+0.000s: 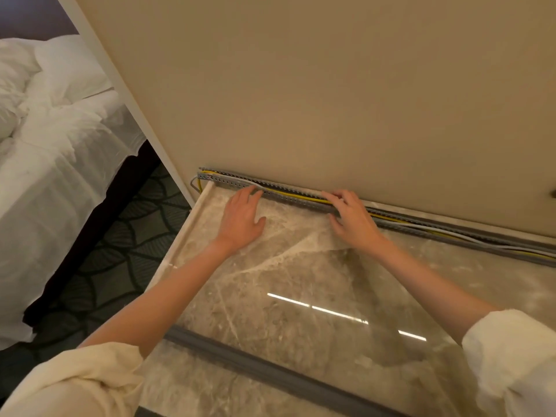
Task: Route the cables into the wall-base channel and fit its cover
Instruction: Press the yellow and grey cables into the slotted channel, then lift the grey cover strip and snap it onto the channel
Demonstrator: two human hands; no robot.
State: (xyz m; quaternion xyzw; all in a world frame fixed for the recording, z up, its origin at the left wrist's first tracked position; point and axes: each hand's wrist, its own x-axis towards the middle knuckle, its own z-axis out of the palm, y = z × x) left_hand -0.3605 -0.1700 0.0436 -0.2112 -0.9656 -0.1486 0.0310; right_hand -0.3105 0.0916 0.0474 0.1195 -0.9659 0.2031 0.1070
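Currently at the routing step; cover not yet fitted. The slotted grey channel (288, 195) runs along the base of the beige wall (331, 85), from about 10 o'clock of frame centre out to 4 o'clock at the right edge. Yellow cable (301, 196) and white cable (469, 237) lie along it; at the channel's left end a grey and a yellow lead loop out past the end.

Left hand (242, 216): flat, fingers spread, palm on the marble floor (301, 281), fingertips touching the channel's front lip where a pale cable rides up over it. Holding nothing; reads as pressing the cable down.

Right hand (350, 216): at 3 o'clock of the left, well apart. Fingers curled over the channel top, thumb below against its front wall. Looks like a pinch on the channel wall or cables; cannot tell which.

Cover (270, 371): long grey strip lying loose on the floor at 6 o'clock, well apart from the channel.

Judgement: next move calls for seating the raised cable fully below the lip, left to right, so nothing stands proud. Then fetch the cover.
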